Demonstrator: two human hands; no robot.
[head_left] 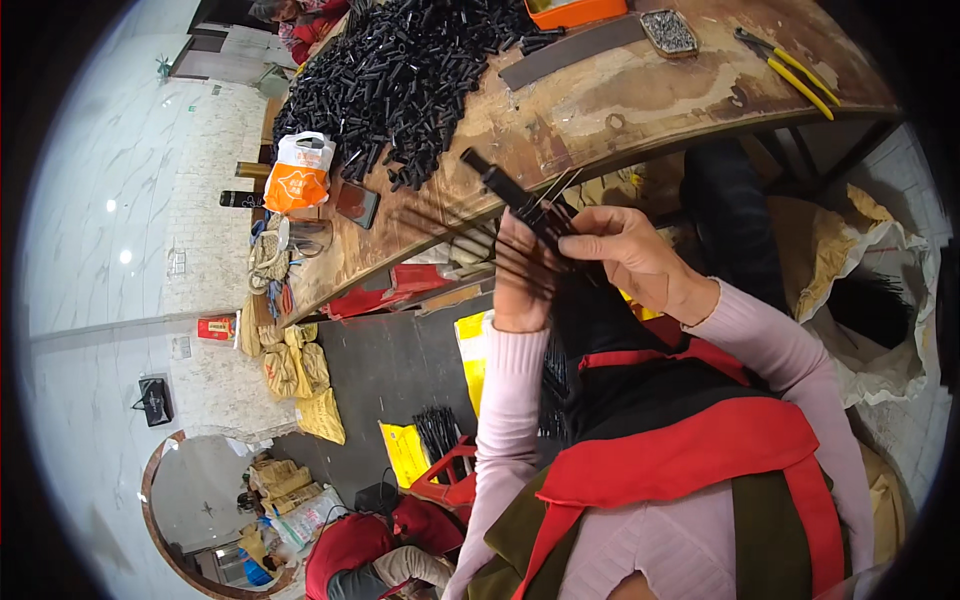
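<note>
In front of me, just off the table's near edge, is a black tubular piece with thin rods (507, 190), which looks like an umbrella frame. Its thick end points up and left, and several dark rods fan out to the left, smeared by motion. My left hand (522, 275) is closed round its lower part behind the rods; its fingers are partly hidden. From the right, my right hand (640, 250) pinches the same piece between thumb and fingers. Two thin pale metal rods (562, 183) stick out beside it.
A large heap of short black tubes (400, 75) covers the far left of the wooden table (620, 120). Yellow-handled pliers (800, 80), a tray of small metal parts (669, 33) and a phone (358, 204) lie there. An open sack (880, 310) stands right; another person (370, 550) is lower left.
</note>
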